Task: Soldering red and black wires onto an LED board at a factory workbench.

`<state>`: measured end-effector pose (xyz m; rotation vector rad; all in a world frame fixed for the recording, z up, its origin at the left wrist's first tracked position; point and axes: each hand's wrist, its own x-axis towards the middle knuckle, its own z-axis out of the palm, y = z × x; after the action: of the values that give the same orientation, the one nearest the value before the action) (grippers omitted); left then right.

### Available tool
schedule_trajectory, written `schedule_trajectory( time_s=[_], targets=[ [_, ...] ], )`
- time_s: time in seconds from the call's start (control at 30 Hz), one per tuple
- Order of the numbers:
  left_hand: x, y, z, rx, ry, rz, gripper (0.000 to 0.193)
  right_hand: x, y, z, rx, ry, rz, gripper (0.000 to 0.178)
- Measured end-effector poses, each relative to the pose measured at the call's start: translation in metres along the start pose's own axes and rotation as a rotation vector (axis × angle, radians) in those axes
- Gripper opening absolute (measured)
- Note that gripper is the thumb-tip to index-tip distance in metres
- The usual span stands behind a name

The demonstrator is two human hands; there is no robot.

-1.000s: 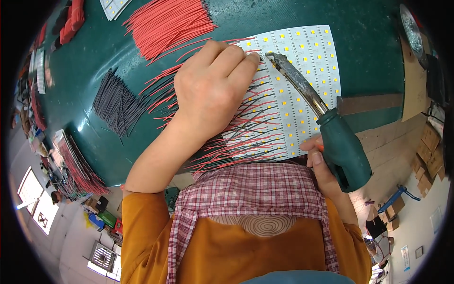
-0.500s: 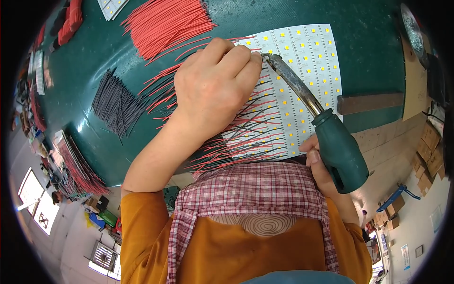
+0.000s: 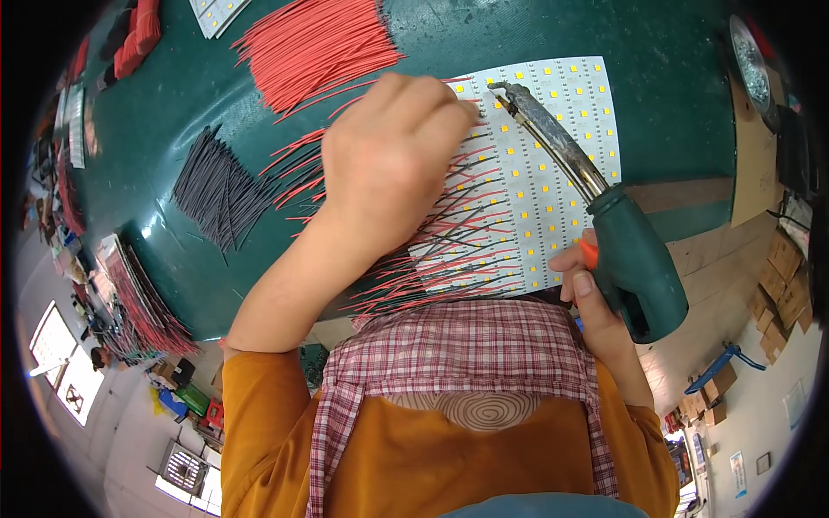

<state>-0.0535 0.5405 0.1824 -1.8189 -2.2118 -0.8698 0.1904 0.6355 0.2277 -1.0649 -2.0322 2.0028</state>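
Observation:
My right hand (image 3: 596,298) grips a soldering gun (image 3: 639,268) with a dark green handle and an orange trigger. Its dark metal tip hovers over the upper part of a white LED board sheet (image 3: 540,203) dotted with yellow chips. Just left of that tip, my left hand (image 3: 389,160) is closed above the board's left edge, its fingertips pinched and slightly blurred; what they hold is hidden. Red and black wires (image 3: 471,220) lie in rows below it, their ends on the board. A few red wires stick out from behind the hand.
A pile of cut red wires (image 3: 315,52) lies at the back, with a pile of black wires (image 3: 220,190) to its left. A brown bar (image 3: 678,194) sits right of the board. Bundled wires (image 3: 142,298) lie at the table's left edge; a round metal dish (image 3: 751,56) stands far right.
The soldering gun's tip has moved away from my left fingertips, up and to the right. The orange trigger has come into sight. My left hand has stayed nearly in place, still closed.

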Motion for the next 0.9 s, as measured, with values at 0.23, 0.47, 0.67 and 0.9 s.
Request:
schedule_trajectory(
  time_s=[0.23,0.47,0.67,0.9],
  targets=[
    [0.005,-0.005,0.003,0.115,0.015,-0.058,0.014,0.008,-0.002,-0.002,-0.158,-0.105,-0.05,0.02],
    [0.005,-0.007,0.007,0.123,0.083,0.002,0.012,0.007,-0.001,0.001,-0.048,-0.051,-0.039,0.018],
    [0.006,-0.004,0.005,0.134,0.057,0.006,0.014,0.007,-0.001,-0.003,-0.106,-0.083,-0.046,0.019],
    [0.01,0.003,-0.006,0.136,-0.077,-0.062,0.018,0.009,0.006,-0.004,-0.233,-0.154,-0.115,0.021]
  ],
)
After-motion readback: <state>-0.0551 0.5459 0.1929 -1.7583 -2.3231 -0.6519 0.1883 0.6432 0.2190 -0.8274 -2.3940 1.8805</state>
